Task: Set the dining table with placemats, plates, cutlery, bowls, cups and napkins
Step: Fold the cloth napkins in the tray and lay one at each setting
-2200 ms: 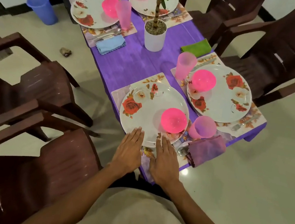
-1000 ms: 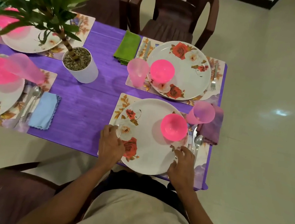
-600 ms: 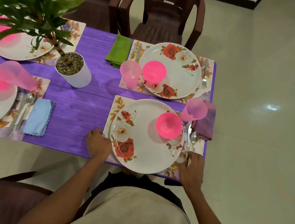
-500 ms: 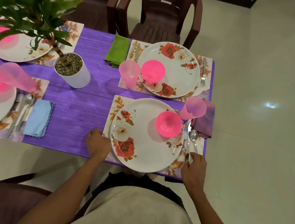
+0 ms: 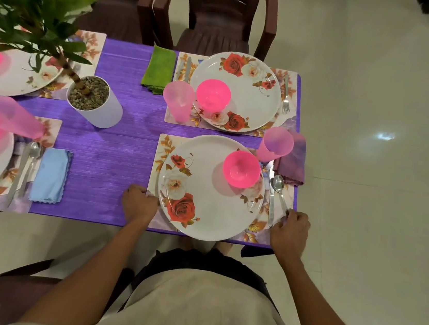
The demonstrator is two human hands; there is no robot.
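The near place setting lies at the table's right end on a flowered placemat [image 5: 161, 153]. On it are a white rose plate [image 5: 210, 205] with a pink bowl [image 5: 241, 169], a pink cup [image 5: 275, 145], a spoon [image 5: 278, 183] and a knife [image 5: 271, 207]. A purple napkin [image 5: 291, 166] sits by the cup. My left hand [image 5: 139, 203] is curled on the placemat's left edge. My right hand [image 5: 290, 231] is curled on its right front corner, where the spoon handle ends.
Behind is a second setting: plate [image 5: 246, 93], pink bowl, cup, fork, green napkin [image 5: 158, 70]. A potted plant [image 5: 95, 104] stands mid-table on the purple cloth [image 5: 111, 155]. More settings and a blue napkin [image 5: 49, 174] lie left. Brown chairs [image 5: 215, 14] stand behind.
My hands have slid off the plate's rim outward to the placemat's left edge and right corner. The view has swung round to face this setting squarely.
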